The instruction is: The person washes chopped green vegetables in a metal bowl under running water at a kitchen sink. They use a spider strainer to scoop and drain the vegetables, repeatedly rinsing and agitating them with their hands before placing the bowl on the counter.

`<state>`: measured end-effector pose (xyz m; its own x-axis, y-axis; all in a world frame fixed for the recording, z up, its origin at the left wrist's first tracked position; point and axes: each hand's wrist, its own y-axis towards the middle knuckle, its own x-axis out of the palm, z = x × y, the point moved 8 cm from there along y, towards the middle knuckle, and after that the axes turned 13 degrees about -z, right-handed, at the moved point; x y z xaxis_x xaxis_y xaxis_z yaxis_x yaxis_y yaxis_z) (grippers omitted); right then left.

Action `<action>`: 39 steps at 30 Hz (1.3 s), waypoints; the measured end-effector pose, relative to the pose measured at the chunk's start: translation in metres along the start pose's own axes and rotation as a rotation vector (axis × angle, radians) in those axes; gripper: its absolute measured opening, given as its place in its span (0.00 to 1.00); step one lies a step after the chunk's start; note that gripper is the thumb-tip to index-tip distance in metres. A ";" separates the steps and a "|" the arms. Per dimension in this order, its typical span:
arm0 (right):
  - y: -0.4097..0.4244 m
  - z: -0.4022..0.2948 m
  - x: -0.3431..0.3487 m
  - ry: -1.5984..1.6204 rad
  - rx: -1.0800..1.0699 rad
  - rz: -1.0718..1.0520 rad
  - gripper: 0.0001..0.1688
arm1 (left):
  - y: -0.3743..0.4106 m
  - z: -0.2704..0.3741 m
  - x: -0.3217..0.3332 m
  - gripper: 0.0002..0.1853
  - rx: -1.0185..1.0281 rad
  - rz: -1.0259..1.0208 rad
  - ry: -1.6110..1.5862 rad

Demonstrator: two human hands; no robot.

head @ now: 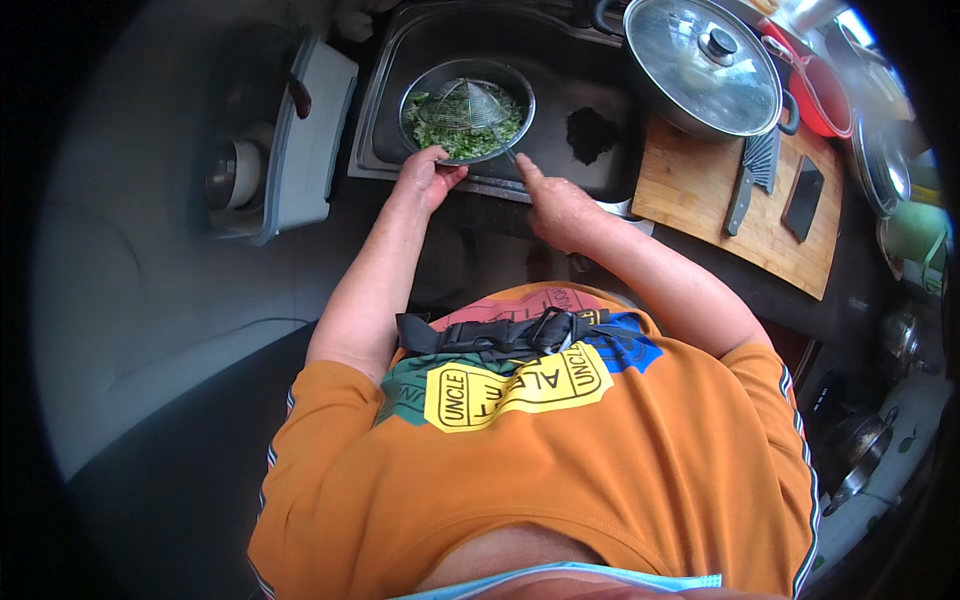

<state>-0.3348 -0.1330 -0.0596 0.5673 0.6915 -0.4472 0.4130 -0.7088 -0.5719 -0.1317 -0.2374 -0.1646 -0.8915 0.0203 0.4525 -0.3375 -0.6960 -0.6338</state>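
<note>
A round metal bowl (528, 90) of chopped green vegetables (450, 142) is over the left part of the sink. My left hand (431, 180) grips the bowl's near rim. My right hand (559, 202) holds the thin handle of a wire mesh strainer (466, 105), its index finger laid along the handle. The strainer's mesh rests over the greens inside the bowl, dome side up as far as I can tell.
The metal sink (375, 146) has a dark patch (592, 135) in its basin. Right of it, a wooden cutting board (697, 217) carries a knife (739, 202), a dark flat object (805, 199) and part of a lidded pot (701, 67). Red strainer (821, 97) behind; grey-white bin (311, 142) at left.
</note>
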 end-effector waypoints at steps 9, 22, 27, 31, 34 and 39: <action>-0.069 -0.001 -0.014 0.713 -0.229 0.116 0.43 | -0.028 -0.014 -0.005 0.07 0.019 -0.072 -0.142; -0.078 0.069 0.042 1.124 0.024 0.180 0.41 | -0.064 -0.017 0.001 0.11 0.079 -0.293 -0.345; -0.126 0.027 0.018 1.577 -0.323 0.011 0.39 | -0.104 0.004 0.023 0.12 0.082 -0.265 -0.230; -0.157 0.018 0.002 1.559 -0.502 -0.055 0.39 | -0.134 0.015 0.049 0.14 0.115 -0.290 -0.151; -0.184 0.018 -0.024 1.403 -0.510 0.127 0.42 | -0.150 0.022 0.057 0.13 0.136 -0.239 -0.104; -0.237 0.007 -0.081 0.712 -0.303 0.293 0.40 | -0.156 0.010 0.067 0.04 0.123 -0.060 -0.104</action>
<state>-0.4837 -0.0201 0.1074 0.9554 0.2907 0.0517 0.2943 -0.9240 -0.2441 -0.1358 -0.1346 -0.0288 -0.8327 -0.0058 0.5536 -0.3439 -0.7783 -0.5254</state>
